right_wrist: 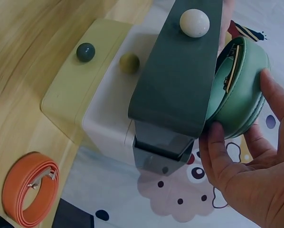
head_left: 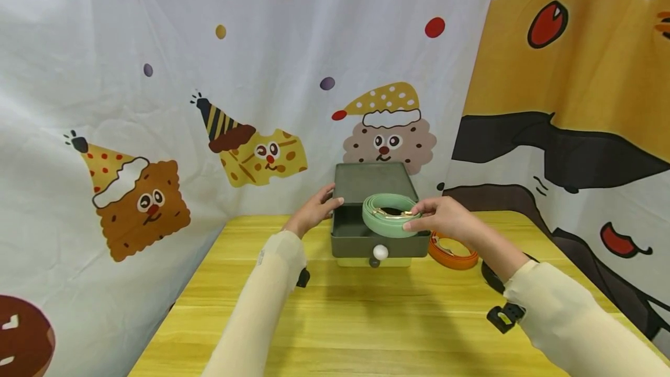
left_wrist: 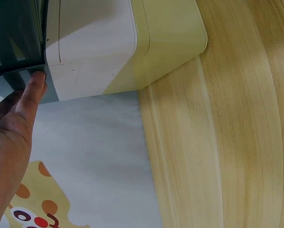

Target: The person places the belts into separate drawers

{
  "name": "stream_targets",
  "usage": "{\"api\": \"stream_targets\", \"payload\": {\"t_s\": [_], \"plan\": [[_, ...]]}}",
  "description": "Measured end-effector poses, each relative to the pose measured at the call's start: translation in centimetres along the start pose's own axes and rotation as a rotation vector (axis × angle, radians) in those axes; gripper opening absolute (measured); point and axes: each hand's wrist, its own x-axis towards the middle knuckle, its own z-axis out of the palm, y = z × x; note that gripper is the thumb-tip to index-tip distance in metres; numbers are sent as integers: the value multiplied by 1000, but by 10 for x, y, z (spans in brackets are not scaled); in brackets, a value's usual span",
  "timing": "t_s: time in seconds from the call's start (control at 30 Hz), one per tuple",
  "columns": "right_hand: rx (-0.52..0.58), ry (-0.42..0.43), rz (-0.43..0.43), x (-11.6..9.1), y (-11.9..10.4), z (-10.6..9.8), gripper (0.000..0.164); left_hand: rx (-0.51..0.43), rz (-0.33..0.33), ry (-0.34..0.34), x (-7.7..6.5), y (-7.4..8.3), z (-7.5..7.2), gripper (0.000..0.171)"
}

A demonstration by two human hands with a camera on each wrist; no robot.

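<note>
A coiled green belt with a gold buckle is pinched between the thumb and fingers of my right hand. It overlaps the pulled-out top drawer in the head view; the right wrist view shows the belt at the drawer's upper edge. This dark green drawer belongs to a small stacked drawer box and has a white knob. My left hand rests against the box's left side. In the left wrist view, its fingers touch the dark green upper section.
Below the open drawer are a white drawer and a yellow drawer, both pushed in. A coiled orange belt lies on the wooden table right of the box. Beside it is a black coil, partly behind my right forearm. A printed curtain hangs behind.
</note>
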Motion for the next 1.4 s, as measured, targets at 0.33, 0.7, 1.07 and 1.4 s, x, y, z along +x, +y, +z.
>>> {"api": "stream_targets", "payload": {"t_s": [0.33, 0.7, 1.07, 1.4], "plan": [[9, -32, -6, 5, -2, 6, 37, -3, -6, -4, -1, 1, 0, 76], [-10, -60, 3, 12, -4, 13, 38, -12, -1, -9, 0, -1, 1, 76], [-56, -99, 40, 17, -8, 14, 44, -15, -8, -6, 0, 0, 1, 75], [-58, -117, 95, 22, -11, 16, 47, -19, 0, -5, 1, -1, 1, 76]]}}
